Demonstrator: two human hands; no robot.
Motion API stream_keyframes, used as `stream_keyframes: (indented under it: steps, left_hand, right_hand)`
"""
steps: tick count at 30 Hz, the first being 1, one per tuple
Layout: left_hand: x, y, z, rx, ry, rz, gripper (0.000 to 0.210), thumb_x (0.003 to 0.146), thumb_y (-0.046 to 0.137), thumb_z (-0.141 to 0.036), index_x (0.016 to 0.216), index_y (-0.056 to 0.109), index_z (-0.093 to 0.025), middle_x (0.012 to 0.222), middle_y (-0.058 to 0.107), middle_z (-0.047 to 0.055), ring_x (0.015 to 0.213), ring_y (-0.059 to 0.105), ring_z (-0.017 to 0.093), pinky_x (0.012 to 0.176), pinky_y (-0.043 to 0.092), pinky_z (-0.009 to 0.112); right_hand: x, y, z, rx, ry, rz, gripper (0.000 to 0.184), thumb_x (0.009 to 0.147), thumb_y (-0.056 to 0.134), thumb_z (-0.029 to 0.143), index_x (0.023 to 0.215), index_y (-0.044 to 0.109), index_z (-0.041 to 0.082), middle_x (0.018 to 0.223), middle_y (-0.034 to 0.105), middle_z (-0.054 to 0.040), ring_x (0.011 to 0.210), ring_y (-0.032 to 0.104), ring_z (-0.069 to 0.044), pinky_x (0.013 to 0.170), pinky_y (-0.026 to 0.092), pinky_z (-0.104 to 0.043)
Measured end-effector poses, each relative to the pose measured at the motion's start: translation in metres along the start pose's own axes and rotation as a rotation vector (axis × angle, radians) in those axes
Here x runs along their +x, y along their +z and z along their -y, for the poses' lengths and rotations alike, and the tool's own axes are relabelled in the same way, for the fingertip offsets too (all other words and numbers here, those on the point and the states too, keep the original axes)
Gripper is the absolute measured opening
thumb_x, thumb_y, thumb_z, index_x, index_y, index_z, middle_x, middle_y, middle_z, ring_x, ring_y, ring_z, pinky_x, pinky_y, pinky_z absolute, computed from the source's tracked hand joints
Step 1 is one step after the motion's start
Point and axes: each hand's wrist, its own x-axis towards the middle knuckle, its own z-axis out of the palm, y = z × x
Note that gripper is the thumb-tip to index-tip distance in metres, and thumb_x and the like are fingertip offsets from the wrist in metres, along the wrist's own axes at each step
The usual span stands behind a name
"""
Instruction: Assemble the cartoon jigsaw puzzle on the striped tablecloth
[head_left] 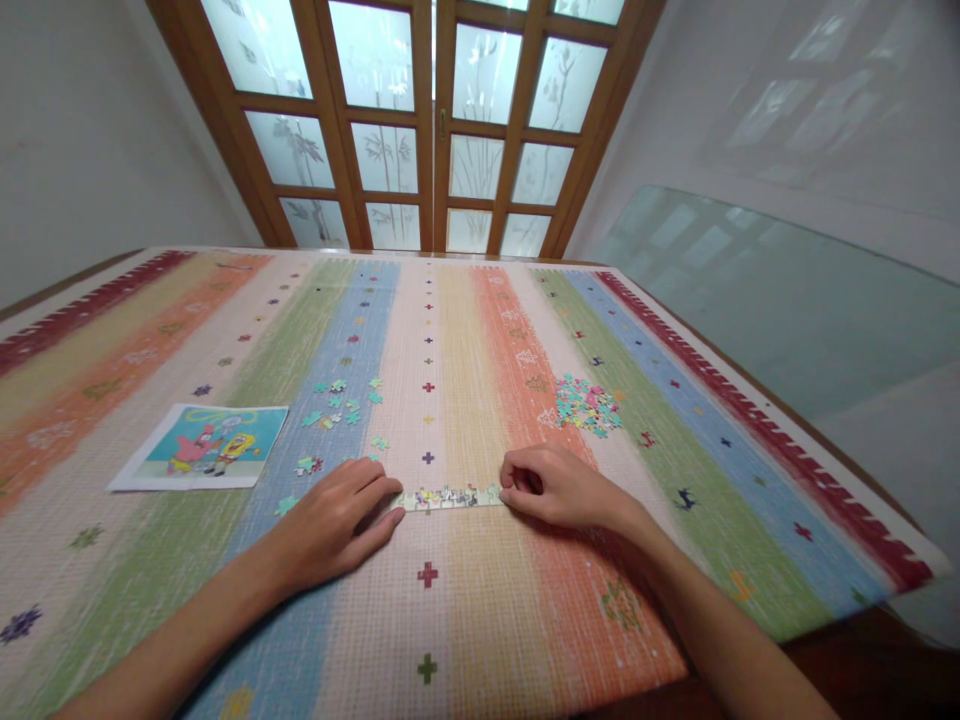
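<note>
A narrow strip of joined jigsaw pieces [448, 497] lies flat on the tablecloth in front of me, running left to right. My left hand [346, 518] has its thumb and fingertips closed about the strip's left end, which they partly cover. At the other end, my right hand [559, 488] pinches the last piece between thumb and curled forefinger. Several loose jigsaw pieces [352, 405] are scattered beyond my left hand, with a few more pieces [307, 466] close beside it.
A printed cartoon picture [214, 442] lies at the left. To the right sits a heap of jigsaw pieces [589, 405]. The striped tablecloth [465, 620] covers the table, whose right edge slants away. Wooden doors with frosted panes [390, 130] stand behind.
</note>
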Motion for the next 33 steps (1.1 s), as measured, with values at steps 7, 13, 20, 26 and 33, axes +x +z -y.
stream_keyframes:
  steps: [7, 13, 20, 26, 33]
  left_hand:
    - [-0.0005, -0.0026, -0.0004, 0.008, -0.001, -0.002, 0.013, 0.101, 0.053, -0.026, 0.107, 0.062, -0.019, 0.088, 0.063, 0.004, 0.079, 0.057, 0.02, 0.073, 0.048, 0.035]
    - [0.0017, -0.0029, -0.0019, 0.012, 0.023, 0.005, 0.013, 0.101, 0.05, -0.024, 0.101, 0.061, -0.019, 0.082, 0.059, 0.003, 0.075, 0.054, 0.019, 0.07, 0.045, 0.034]
    - [-0.0005, -0.0021, -0.0003, 0.003, 0.04, 0.013, 0.011, 0.101, 0.05, -0.023, 0.101, 0.061, -0.018, 0.079, 0.058, 0.002, 0.073, 0.053, 0.019, 0.068, 0.044, 0.034]
    - [0.0007, -0.0023, -0.0006, -0.036, 0.03, 0.017, 0.011, 0.1, 0.052, -0.022, 0.101, 0.062, -0.019, 0.079, 0.059, 0.002, 0.073, 0.054, 0.018, 0.069, 0.045, 0.033]
    - [0.0015, -0.0029, -0.0012, -0.042, 0.058, 0.018, 0.01, 0.101, 0.051, -0.02, 0.103, 0.061, -0.019, 0.079, 0.06, 0.001, 0.072, 0.055, 0.017, 0.068, 0.044, 0.032]
  right_hand:
    - [-0.0028, -0.0042, 0.0002, 0.022, -0.015, 0.022, 0.007, 0.076, 0.069, 0.017, 0.082, 0.066, 0.019, 0.066, 0.061, 0.0019, 0.06, 0.052, -0.012, 0.059, 0.034, -0.027]
    - [-0.0016, 0.0009, -0.0029, 0.031, -0.029, 0.024, 0.009, 0.075, 0.068, 0.015, 0.083, 0.065, 0.018, 0.066, 0.06, 0.0027, 0.059, 0.052, -0.011, 0.059, 0.034, -0.026]
    - [-0.002, 0.0014, -0.001, 0.012, -0.027, 0.038, 0.01, 0.075, 0.068, 0.015, 0.082, 0.064, 0.02, 0.067, 0.062, 0.0019, 0.06, 0.053, -0.012, 0.059, 0.034, -0.027]
    - [-0.0025, 0.0018, -0.0013, 0.005, -0.03, 0.044, 0.009, 0.075, 0.068, 0.016, 0.081, 0.063, 0.02, 0.067, 0.062, 0.0023, 0.06, 0.053, -0.012, 0.059, 0.034, -0.027]
    - [-0.0037, -0.0008, -0.0006, 0.033, -0.032, 0.054, 0.008, 0.076, 0.069, 0.017, 0.082, 0.065, 0.02, 0.067, 0.061, 0.0019, 0.06, 0.051, -0.012, 0.059, 0.033, -0.027]
